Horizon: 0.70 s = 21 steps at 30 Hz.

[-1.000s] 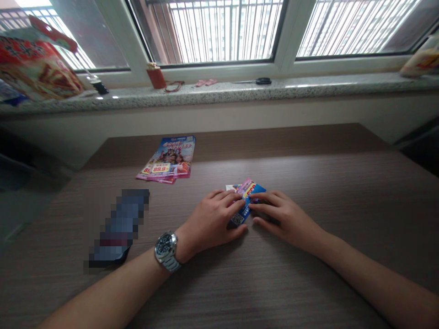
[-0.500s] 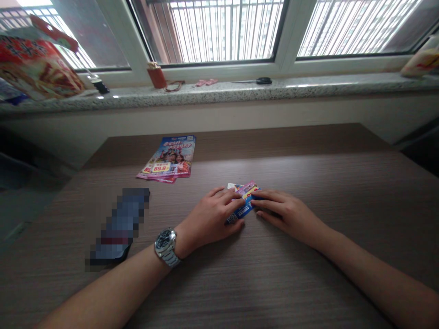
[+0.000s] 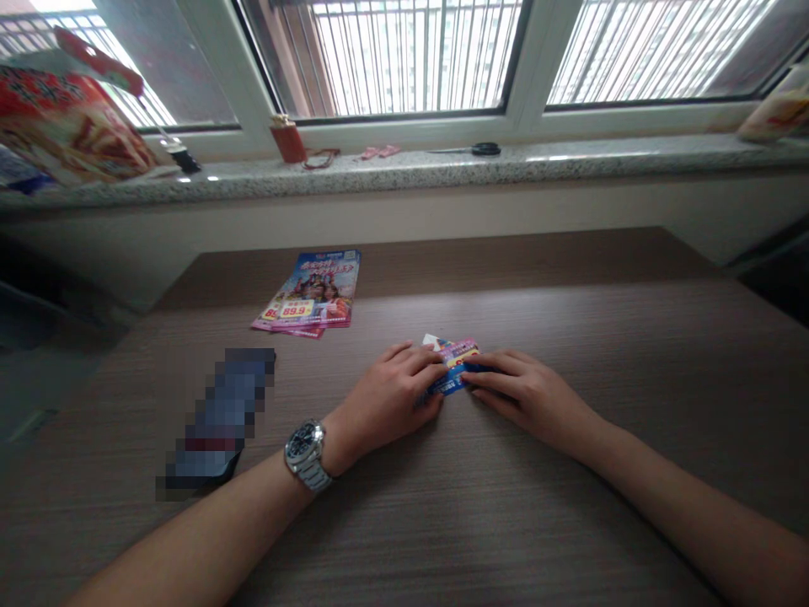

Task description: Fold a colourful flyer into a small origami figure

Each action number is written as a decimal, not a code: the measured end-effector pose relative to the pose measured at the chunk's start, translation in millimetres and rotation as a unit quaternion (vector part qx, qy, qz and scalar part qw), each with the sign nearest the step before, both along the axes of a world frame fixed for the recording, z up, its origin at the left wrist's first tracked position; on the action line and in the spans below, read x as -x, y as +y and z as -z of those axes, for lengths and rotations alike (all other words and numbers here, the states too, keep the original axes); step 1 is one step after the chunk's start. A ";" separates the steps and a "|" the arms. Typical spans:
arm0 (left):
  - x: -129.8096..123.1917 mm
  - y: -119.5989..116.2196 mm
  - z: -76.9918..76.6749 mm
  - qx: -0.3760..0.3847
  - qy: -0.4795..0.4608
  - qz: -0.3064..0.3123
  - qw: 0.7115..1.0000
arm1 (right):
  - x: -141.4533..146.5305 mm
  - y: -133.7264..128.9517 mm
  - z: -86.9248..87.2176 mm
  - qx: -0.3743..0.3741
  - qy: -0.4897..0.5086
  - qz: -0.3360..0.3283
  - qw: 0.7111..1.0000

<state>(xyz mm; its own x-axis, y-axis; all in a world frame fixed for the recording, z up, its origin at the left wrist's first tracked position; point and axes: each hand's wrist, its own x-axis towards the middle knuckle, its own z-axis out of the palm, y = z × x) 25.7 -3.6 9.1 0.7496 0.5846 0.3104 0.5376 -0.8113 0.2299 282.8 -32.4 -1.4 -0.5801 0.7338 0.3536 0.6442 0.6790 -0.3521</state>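
Observation:
A folded flyer [image 3: 456, 369], blue, pink and yellow with a white corner at its upper left, lies on the brown table between my hands. My left hand [image 3: 398, 388], with a metal watch [image 3: 307, 453] on its wrist, covers the flyer's left part; its fingers press on it and the thumb is at the lower edge. From the other side my right hand [image 3: 522, 388] grips the right end, fingertips on top and thumb tucked low. Much of the flyer's left half is hidden under my left fingers.
A stack of similar flyers [image 3: 322, 291] lies at the back left of the table [image 3: 569, 295]. A phone with a blurred screen [image 3: 221, 413] is by my left forearm. On the windowsill sit a red cylindrical holder [image 3: 289, 142], small pink pieces [image 3: 380, 153] and black-handled scissors [image 3: 485, 149].
The folded flyer has turned slightly clockwise and lies more level. My left thumb and fingers have drawn back a little to the left; the right hand has barely moved.

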 end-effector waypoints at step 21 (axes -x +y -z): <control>4.8 7.3 7.6 0.027 -0.012 0.010 1.000 | -7.1 4.2 1.6 0.006 0.002 -0.015 1.000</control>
